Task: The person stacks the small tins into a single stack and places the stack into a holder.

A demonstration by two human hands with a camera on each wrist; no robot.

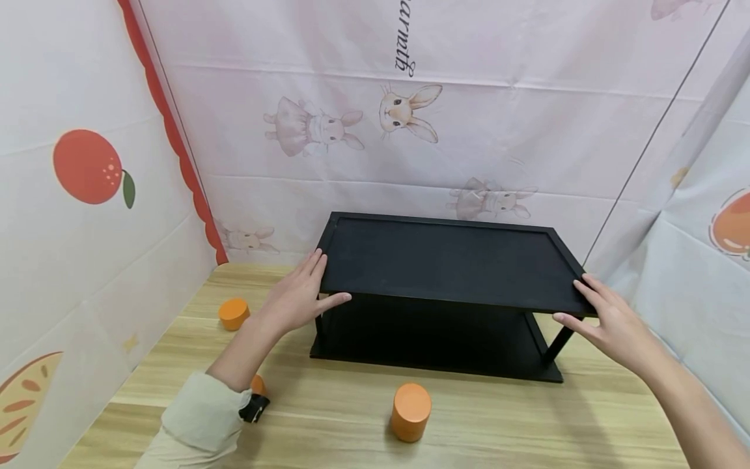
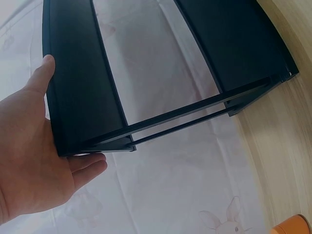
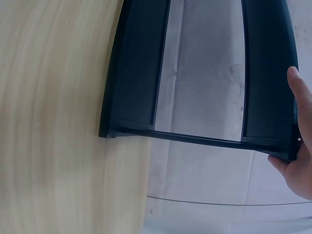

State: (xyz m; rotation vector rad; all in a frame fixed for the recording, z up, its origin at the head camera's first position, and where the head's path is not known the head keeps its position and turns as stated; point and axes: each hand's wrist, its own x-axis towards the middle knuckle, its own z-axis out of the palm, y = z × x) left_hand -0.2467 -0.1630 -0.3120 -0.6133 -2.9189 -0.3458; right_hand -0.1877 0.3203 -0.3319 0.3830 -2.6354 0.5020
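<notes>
A black two-tier shelf [image 1: 445, 264] stands on the table, its upper board recessed inside a raised rim. My left hand [image 1: 299, 293] grips the upper board's left end, fingers over the side edge and thumb along the front. In the left wrist view the left hand's thumb [image 2: 43, 73] lies on the board's long edge, with fingertips past its end. At the opposite end, my right hand [image 1: 612, 326] holds the front right corner. The right wrist view shows that hand's thumb [image 3: 298, 87] against the board's edge. The lower board [image 1: 422, 339] sits beneath, partly in shadow.
In front of the shelf, an orange cylinder [image 1: 411, 413] stands on the wooden table [image 1: 328, 417]. A shorter orange piece [image 1: 234, 314] lies left of the shelf. Another orange piece [image 1: 258, 384] is mostly hidden behind the left wrist. Printed cloth [image 1: 363, 163] hangs behind and at both sides.
</notes>
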